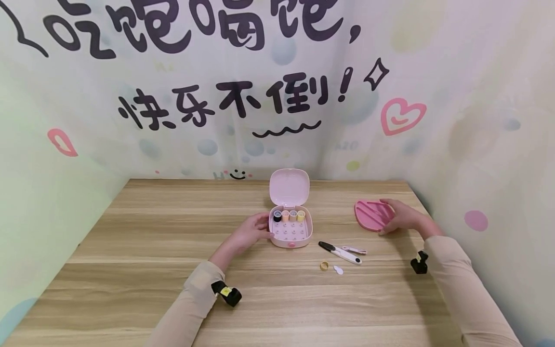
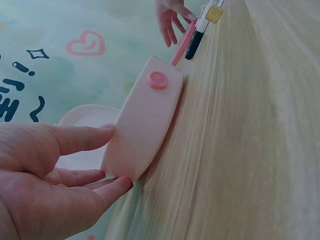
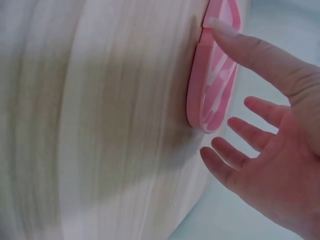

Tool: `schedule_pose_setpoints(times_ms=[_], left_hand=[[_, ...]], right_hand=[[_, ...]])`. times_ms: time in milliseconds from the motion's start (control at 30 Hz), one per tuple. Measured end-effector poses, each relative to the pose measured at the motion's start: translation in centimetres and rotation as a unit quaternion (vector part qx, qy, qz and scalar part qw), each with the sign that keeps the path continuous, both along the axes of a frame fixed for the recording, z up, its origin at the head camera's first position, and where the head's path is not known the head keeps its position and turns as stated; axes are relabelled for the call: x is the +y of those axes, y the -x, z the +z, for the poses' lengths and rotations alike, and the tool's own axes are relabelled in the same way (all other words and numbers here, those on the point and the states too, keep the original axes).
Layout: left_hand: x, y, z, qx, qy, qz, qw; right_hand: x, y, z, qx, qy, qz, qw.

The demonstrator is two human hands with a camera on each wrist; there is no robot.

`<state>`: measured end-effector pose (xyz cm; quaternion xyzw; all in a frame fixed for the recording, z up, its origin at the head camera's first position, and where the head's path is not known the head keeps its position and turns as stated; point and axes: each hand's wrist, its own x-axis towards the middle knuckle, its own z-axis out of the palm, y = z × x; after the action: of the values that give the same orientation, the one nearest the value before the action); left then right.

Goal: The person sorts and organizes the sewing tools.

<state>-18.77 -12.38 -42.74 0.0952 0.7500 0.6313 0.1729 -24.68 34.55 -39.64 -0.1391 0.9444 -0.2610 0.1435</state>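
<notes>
A pale pink sewing box [image 1: 292,244] stands on the table with its lid [image 1: 289,187] raised at the back. Several thread spools [image 1: 285,216] line its rear row, with bare pegs in front. My left hand [image 1: 248,234] holds the box's left side, the thumb toward the front corner and the fingertips [image 2: 122,184] farther round the side. To the right lies a darker pink slotted tray [image 1: 372,217]. My right hand [image 1: 403,216] is at its right end, fingers spread and relaxed, the thumb [image 3: 225,30] over its edge in the right wrist view.
Between box and tray, nearer me, lie black-and-white snips [image 1: 340,252], a small pink tool [image 1: 354,250], a gold thimble ring [image 1: 324,265] and a small white needle threader [image 1: 338,270]. A printed cloth wall [image 1: 243,154] rises behind the wooden table [image 1: 143,241].
</notes>
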Motion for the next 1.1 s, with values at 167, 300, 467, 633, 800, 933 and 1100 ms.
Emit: schedule_pose_setpoints(times_ms=[167, 300, 467, 633, 800, 933, 1100], left_hand=[[0.0, 0.0, 0.0, 0.001, 0.004, 0.000, 1.0000], [-0.1, 0.0, 0.1, 0.002, 0.008, 0.002, 1.0000], [0.0, 0.0, 0.1, -0.001, 0.009, 0.004, 0.9999], [0.0, -0.1, 0.0, -0.002, 0.004, 0.004, 1.0000], [0.1, -0.1, -0.1, 0.000, -0.003, 0.004, 1.0000], [0.1, -0.1, -0.1, 0.002, -0.003, 0.005, 1.0000], [0.2, 0.0, -0.1, 0.002, -0.004, 0.005, 1.0000]], right_hand=[[0.1, 0.6, -0.1, -0.026, -0.011, -0.002, 1.000], [0.2, 1.0, -0.1, -0.039, -0.023, -0.002, 0.999], [0.1, 1.3, -0.1, -0.048, -0.034, 0.005, 0.998], [0.0, 1.5, 0.0, -0.072, -0.043, 0.001, 0.996], [-0.2, 1.7, 0.1, -0.089, -0.050, -0.002, 0.995], [-0.2, 1.9, -0.1, -0.092, -0.057, -0.001, 0.994], [-0.3, 2.0, -0.1, -0.100, -0.064, -0.007, 0.993]])
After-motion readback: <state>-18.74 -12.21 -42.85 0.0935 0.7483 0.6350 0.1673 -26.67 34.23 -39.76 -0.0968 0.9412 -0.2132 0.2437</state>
